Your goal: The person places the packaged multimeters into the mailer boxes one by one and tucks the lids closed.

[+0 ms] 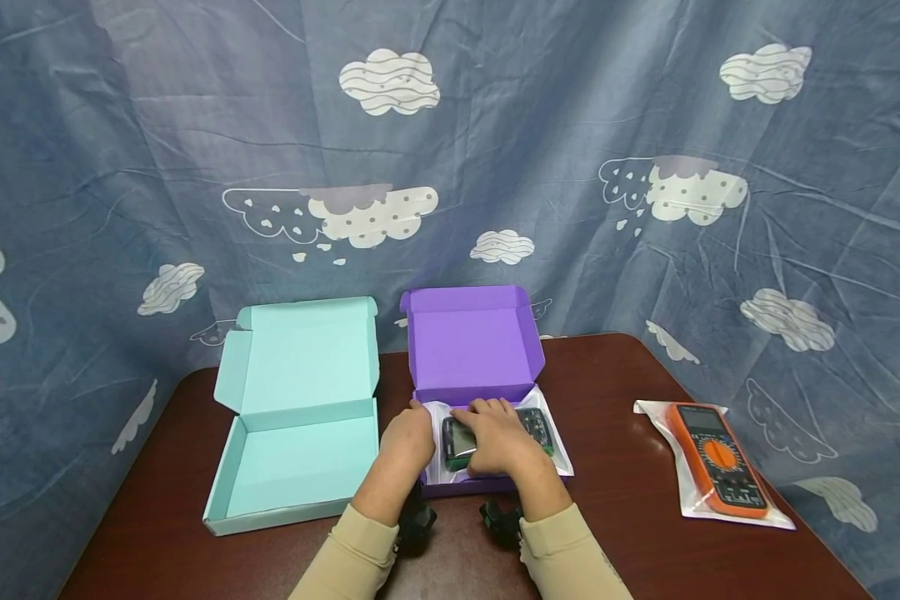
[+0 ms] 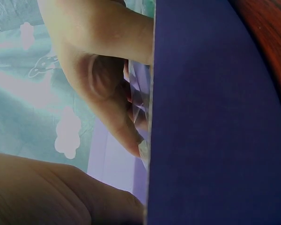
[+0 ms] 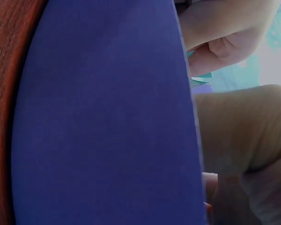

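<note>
Resting in the purple box (image 1: 471, 348) at lower centre, a green-edged multimeter (image 1: 461, 440) lies under the right hand (image 1: 497, 437), fingers apart; the left hand (image 1: 408, 442) is at the box's left side, its grip impossible to tell. A lower-right bag (image 1: 693, 502) holds an orange multimeter (image 1: 720, 458).

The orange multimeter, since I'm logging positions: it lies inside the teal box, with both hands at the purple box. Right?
Not quite: the head view shows the orange multimeter on the table, at the right. The left hand and right hand are at the purple box.
</note>
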`<state>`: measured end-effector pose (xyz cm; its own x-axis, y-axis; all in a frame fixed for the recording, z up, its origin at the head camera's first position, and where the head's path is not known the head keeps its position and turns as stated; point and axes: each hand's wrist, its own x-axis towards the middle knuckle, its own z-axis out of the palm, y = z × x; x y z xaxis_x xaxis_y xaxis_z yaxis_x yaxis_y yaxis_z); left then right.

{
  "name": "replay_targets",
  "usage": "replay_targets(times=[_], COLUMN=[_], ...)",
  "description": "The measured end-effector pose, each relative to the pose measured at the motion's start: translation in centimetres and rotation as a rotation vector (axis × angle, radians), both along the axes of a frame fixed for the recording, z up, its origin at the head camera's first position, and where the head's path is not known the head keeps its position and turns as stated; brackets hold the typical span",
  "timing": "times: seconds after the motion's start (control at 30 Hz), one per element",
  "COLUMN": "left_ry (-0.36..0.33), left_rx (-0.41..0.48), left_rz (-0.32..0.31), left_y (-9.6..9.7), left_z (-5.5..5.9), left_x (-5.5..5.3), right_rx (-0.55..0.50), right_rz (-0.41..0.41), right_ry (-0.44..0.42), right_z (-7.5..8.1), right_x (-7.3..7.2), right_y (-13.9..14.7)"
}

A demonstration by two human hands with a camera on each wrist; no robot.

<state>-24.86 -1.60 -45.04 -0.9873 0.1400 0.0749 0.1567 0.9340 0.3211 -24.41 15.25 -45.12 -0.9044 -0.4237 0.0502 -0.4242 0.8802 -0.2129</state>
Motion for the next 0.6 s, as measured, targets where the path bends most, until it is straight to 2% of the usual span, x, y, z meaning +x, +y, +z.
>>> replay_targets(times=[0.23,0.6], left_ry=[-0.010,-0.010], left_rx=[-0.004,-0.007], left_rz=[0.002,0.002], left_y=[0.11,0.23], left_z=[0.01,0.04], left_x=[-0.01,0.06], right_rx=[-0.025,-0.136], right_rz=[0.006,0.024], right_ry=[-0.010,-0.048], right_z=[-0.24,-0.78], right_x=[-0.28,-0.62], right_y=[0.31,0.94])
